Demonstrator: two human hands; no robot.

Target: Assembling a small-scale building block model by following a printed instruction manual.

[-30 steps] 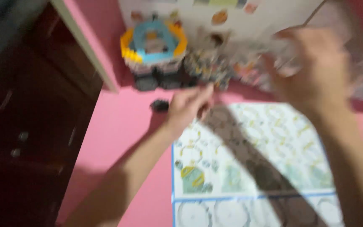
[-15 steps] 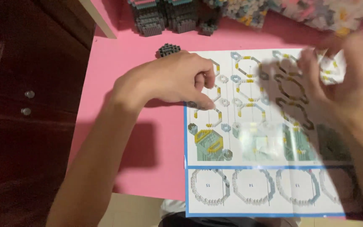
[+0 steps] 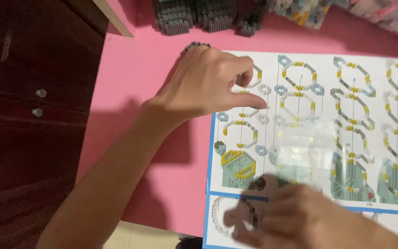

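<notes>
A printed building-block instruction sheet [image 3: 346,92] lies on the pink table [image 3: 134,74]. My left hand [image 3: 208,85] rests on the sheet's top left corner, fingers curled and thumb stretched along the paper, with nothing visible in it. A small dark block piece [image 3: 196,44] lies just behind its knuckles. My right hand [image 3: 309,219] is blurred over the sheet's lower edge. A translucent plastic patch [image 3: 302,143] lies just above it; whether the hand holds it is unclear.
Grey-teal block assemblies [image 3: 183,16] stand at the table's far edge, with bags of mixed coloured pieces [image 3: 388,14] to their right. A dark wooden cabinet with two knobs [image 3: 37,102] fills the left. The table's near edge [image 3: 153,226] is close.
The view has tilted down toward the sheet. My right hand has come from the sheet's right side down to its lower edge. My left hand stays on the top left corner.
</notes>
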